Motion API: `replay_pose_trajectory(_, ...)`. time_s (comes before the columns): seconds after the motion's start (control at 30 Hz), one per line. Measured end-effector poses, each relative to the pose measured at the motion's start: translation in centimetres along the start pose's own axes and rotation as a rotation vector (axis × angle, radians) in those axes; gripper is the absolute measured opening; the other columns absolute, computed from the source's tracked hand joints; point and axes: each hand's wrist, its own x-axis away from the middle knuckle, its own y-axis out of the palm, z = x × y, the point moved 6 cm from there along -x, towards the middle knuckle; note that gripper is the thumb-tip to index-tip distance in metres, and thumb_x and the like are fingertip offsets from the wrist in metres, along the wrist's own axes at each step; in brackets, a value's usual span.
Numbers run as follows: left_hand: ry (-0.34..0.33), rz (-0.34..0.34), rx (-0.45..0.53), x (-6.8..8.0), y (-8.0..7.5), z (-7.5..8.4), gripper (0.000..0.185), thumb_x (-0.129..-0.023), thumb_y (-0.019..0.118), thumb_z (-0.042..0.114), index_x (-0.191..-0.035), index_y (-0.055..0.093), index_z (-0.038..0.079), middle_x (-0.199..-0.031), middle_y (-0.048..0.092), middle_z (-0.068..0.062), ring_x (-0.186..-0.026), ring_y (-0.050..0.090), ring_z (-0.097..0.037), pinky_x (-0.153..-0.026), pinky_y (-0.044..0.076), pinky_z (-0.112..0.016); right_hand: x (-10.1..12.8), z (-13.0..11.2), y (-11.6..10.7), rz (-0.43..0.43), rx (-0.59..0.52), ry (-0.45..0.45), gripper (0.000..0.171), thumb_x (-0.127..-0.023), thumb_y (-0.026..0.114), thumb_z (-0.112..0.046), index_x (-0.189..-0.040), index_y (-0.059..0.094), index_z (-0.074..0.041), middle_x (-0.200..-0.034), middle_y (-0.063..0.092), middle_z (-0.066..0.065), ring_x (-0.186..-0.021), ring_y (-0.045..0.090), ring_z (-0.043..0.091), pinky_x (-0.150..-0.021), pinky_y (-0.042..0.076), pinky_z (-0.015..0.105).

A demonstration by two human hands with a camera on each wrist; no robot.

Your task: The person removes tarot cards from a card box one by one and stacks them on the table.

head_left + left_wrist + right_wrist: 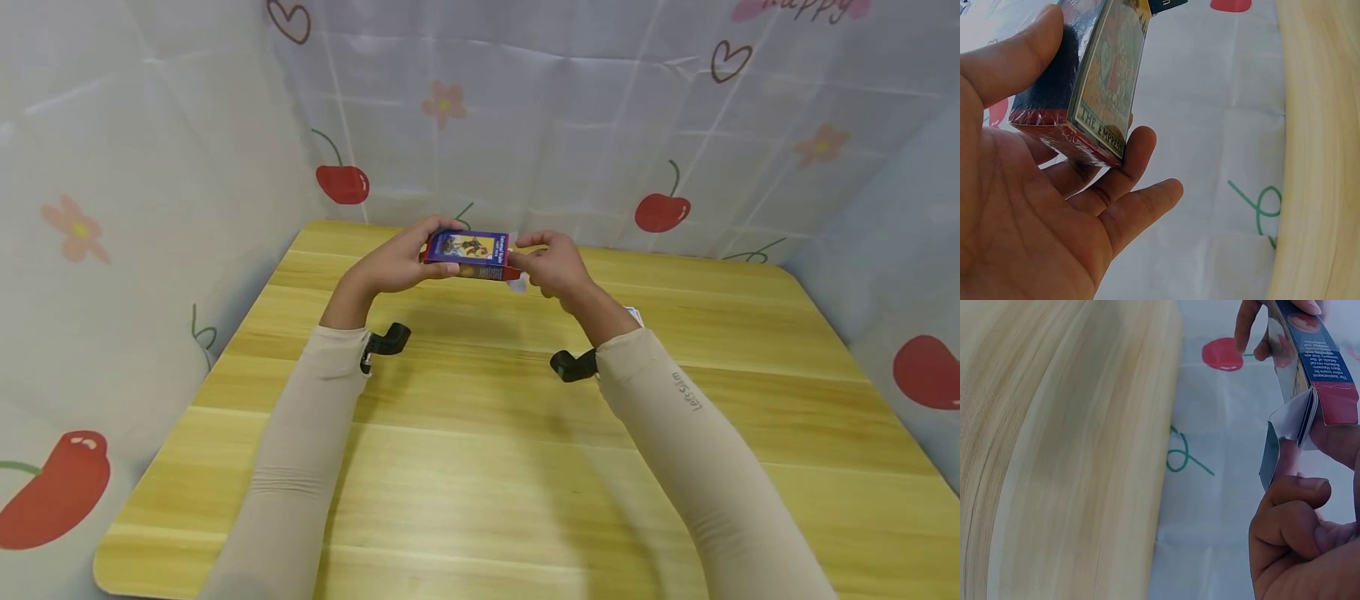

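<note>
A small blue and red tarot card box (471,247) is held up above the far part of the table, its picture face turned upward. My left hand (397,260) grips its left end, thumb along the near side and fingers round the far side. The left wrist view shows the words "The Empress" on the box's underside (1101,119). At the right end, the end flap (1272,453) stands open. My right hand (557,265) pinches that open end, with the thumb by the red side flap (1339,403) and the other fingers curled. What lies inside the box is hard to make out.
Partly hidden behind my right forearm, a white stack (634,316) lies on the wooden table (465,467). A printed curtain (525,125) hangs along the back and sides. Each wrist carries a black camera mount (392,339).
</note>
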Motion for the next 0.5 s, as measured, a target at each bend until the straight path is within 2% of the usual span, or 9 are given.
replay_pose_trajectory(0.2,0.0,0.001,-0.006,0.1,0.0,0.0,0.058,-0.095,0.066,0.021,-0.146,0.037,0.015,-0.14,0.044,-0.012,-0.118,0.052,-0.028,-0.093,0.051,-0.043,-0.1,0.5,-0.4,-0.023,-0.049,0.009,0.043,-0.094,0.067,-0.028,-0.132,0.051,-0.013,-0.113,0.068,0.009,-0.049,0.028,0.01,-0.047,0.023,0.026)
replay_pose_trajectory(0.33,-0.01,0.002,-0.01,0.1,0.1,0.0,0.059,-0.096,0.065,0.021,-0.147,0.036,0.015,-0.139,0.044,-0.013,-0.118,0.052,-0.028,-0.093,0.05,-0.042,0.0,1.0,-1.3,-0.023,-0.067,-0.009,0.045,-0.094,0.068,-0.03,-0.133,0.051,-0.014,-0.107,0.069,0.004,-0.048,0.022,0.01,-0.048,0.022,0.027)
replay_pose_trajectory(0.5,-0.027,0.01,-0.011,0.2,-0.1,0.1,0.059,-0.096,0.065,0.021,-0.147,0.037,0.016,-0.14,0.044,-0.013,-0.119,0.051,-0.028,-0.094,0.05,-0.043,0.4,1.7,-2.6,-0.001,-0.064,-0.011,0.046,-0.094,0.067,-0.031,-0.133,0.05,-0.013,-0.104,0.066,0.001,-0.049,0.024,0.01,-0.048,0.023,0.026)
